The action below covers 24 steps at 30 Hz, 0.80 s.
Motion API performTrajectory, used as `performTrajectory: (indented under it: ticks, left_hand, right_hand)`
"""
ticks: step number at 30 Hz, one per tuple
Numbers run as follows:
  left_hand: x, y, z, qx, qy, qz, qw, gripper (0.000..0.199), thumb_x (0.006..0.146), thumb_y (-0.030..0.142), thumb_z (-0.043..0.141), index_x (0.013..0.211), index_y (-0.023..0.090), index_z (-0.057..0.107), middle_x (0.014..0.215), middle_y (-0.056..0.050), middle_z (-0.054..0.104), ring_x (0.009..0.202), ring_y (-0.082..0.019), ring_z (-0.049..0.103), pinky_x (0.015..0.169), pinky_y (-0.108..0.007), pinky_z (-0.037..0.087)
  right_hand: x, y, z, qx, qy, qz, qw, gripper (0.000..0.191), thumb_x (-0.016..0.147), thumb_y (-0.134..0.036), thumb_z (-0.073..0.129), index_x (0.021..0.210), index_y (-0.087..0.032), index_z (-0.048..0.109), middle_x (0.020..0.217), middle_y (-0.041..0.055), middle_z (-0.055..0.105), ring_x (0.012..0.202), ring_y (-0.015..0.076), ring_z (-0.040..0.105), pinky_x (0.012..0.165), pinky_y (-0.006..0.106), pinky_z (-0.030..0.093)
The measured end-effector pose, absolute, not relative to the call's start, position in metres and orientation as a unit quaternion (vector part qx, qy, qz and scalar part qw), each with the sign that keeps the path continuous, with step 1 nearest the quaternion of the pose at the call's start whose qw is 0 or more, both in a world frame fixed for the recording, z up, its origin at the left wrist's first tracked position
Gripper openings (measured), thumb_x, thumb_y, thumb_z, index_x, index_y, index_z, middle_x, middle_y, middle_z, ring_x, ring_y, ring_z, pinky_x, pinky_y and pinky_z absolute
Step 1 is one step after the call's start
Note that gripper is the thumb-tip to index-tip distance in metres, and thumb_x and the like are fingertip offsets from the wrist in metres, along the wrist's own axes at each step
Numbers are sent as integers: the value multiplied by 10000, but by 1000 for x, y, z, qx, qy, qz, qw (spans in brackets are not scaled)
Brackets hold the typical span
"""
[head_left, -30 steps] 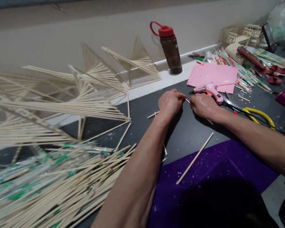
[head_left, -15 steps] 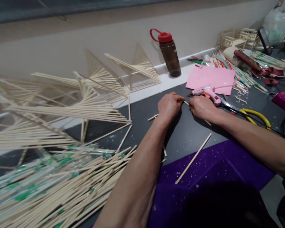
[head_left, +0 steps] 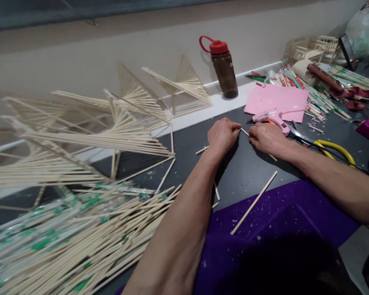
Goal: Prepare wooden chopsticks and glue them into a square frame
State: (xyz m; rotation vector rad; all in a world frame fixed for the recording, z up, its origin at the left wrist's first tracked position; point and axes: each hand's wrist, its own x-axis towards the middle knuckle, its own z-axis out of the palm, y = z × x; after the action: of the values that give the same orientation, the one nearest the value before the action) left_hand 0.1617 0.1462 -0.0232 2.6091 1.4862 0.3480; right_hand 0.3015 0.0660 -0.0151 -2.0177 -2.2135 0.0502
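My left hand (head_left: 224, 136) and my right hand (head_left: 266, 138) are close together over the dark table, fingers pinched on a thin wooden chopstick (head_left: 244, 132). Its middle shows between the two hands, and its far end sticks out below my right palm. Another stick end (head_left: 202, 150) pokes out beside my left wrist. Nearer me, a loose chopstick (head_left: 253, 203) lies partly on the purple cloth (head_left: 298, 213). Just beyond my right hand rests a pink glue gun (head_left: 272, 119), along with yellow-handled scissors (head_left: 335, 151).
Fan-shaped stick structures (head_left: 135, 143) stand along the wall on the left. Below them lies a large heap of chopsticks (head_left: 110, 229), some in wrappers. At the back are a red-capped bottle (head_left: 224, 69), a pink sheet (head_left: 276, 100) and wrapped chopsticks (head_left: 318, 96).
The whole view has shifted slightly, so things appear a little further right. Both hands keep their pinch on the chopstick, almost unmoved.
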Motion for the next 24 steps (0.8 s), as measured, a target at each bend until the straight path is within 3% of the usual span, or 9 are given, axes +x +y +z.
performTrajectory:
  ticks: [14,24]
  left_hand:
    - [164,148,-27,859,491,131,70,327,872,243,475,1056,291,741,1057,-59,674,966,-225,599,803,-328,450]
    - [164,149,-26,863,484,127,64,328,869,249,468,1039,275,747,1087,-61,683,964,-229,616,782,-320,449]
  right_hand:
    - [299,72,-19,-679,-728,30,91,287,859,-145,437,960,-82,698,951,166,685,809,202,594,617,298,316]
    - [297,71,-16,-681,-727,32,79,309,863,-141,431,1005,-88,701,990,175,689,849,221,627,654,296,367]
